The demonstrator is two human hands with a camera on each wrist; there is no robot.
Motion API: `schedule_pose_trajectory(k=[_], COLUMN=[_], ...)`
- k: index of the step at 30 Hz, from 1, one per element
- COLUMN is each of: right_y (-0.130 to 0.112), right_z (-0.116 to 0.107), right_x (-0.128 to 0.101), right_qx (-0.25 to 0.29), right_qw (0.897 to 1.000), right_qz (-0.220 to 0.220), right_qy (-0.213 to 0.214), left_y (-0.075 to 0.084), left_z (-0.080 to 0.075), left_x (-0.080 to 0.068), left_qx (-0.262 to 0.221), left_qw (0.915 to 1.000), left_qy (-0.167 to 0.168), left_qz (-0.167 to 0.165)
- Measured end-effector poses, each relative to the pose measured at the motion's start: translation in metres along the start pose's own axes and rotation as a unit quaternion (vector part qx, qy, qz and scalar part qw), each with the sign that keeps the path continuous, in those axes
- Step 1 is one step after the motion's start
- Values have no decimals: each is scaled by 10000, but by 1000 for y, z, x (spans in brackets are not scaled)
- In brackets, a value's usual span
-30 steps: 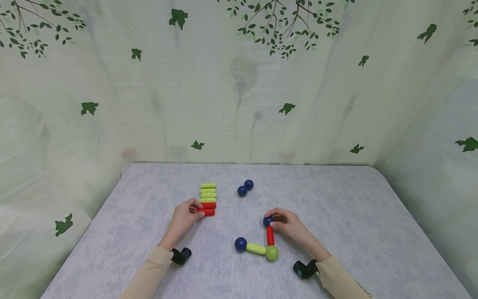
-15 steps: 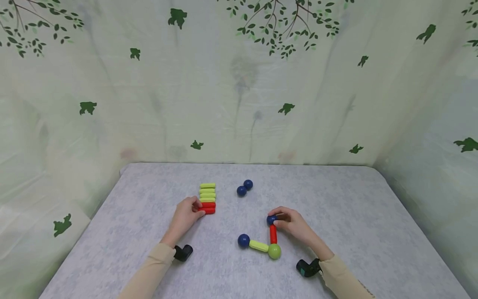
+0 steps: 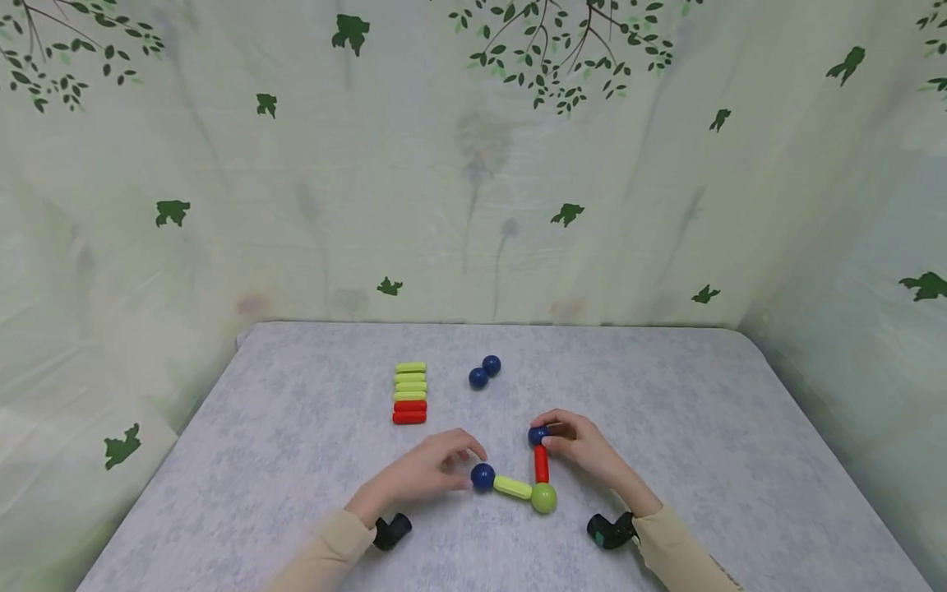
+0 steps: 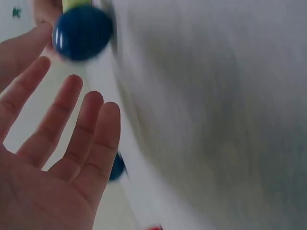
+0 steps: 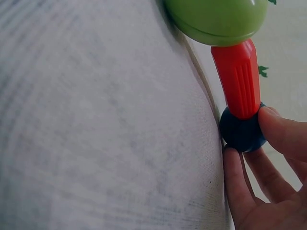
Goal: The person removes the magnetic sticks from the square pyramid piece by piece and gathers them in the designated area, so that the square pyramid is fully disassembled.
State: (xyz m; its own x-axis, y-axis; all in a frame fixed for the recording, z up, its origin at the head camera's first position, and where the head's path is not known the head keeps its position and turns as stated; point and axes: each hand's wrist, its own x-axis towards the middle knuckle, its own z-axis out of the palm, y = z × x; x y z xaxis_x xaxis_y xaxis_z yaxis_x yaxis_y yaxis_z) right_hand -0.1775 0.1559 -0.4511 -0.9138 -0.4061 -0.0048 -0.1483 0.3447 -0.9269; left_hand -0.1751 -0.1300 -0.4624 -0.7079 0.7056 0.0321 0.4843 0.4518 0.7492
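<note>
A small toy chain lies on the grey table (image 3: 296, 460): a dark blue ball (image 3: 482, 476), a yellow-green stick (image 3: 512, 487), a green ball (image 3: 543, 497), a red stick (image 3: 542, 463) and another dark blue ball (image 3: 538, 435). My right hand (image 3: 573, 440) pinches that far blue ball (image 5: 242, 134) at the red stick's (image 5: 238, 79) end. My left hand (image 3: 436, 469) hovers with straight fingers (image 4: 72, 129) just left of the near blue ball (image 4: 81, 32), holding nothing.
A stack of yellow-green sticks (image 3: 410, 381) and two red sticks (image 3: 409, 412) lies at the table's middle left. Two loose dark blue balls (image 3: 484, 372) sit behind the chain. A leaf-printed curtain (image 3: 473, 164) closes off the back and sides.
My left hand has left the red sticks in the stack and moved right and nearer, up to the near blue ball. The right hand has kept its pinch on the far blue ball.
</note>
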Motion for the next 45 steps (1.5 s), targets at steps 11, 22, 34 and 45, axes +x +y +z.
schedule_pose_trajectory(k=[11,22,34,45], right_y=[-1,2,3,3], right_z=[0,-1,-1,-1], right_x=[-1,1,1,0], right_qx=[42,-60,-7,-45], right_qw=[10000,10000,10000,10000], right_qz=[-53,-39,-61,-58], right_qy=[-24,21,-52,-9], left_y=[19,17,-10,-33], left_z=[27,21,-4,-24], left_x=[5,-2,-22,-36], left_qx=[1452,773,-241,133], left_qw=[9888,9949,9852,9371], left_qy=[-196,-436,1657,3021], left_qz=[298,470,-356,-1745])
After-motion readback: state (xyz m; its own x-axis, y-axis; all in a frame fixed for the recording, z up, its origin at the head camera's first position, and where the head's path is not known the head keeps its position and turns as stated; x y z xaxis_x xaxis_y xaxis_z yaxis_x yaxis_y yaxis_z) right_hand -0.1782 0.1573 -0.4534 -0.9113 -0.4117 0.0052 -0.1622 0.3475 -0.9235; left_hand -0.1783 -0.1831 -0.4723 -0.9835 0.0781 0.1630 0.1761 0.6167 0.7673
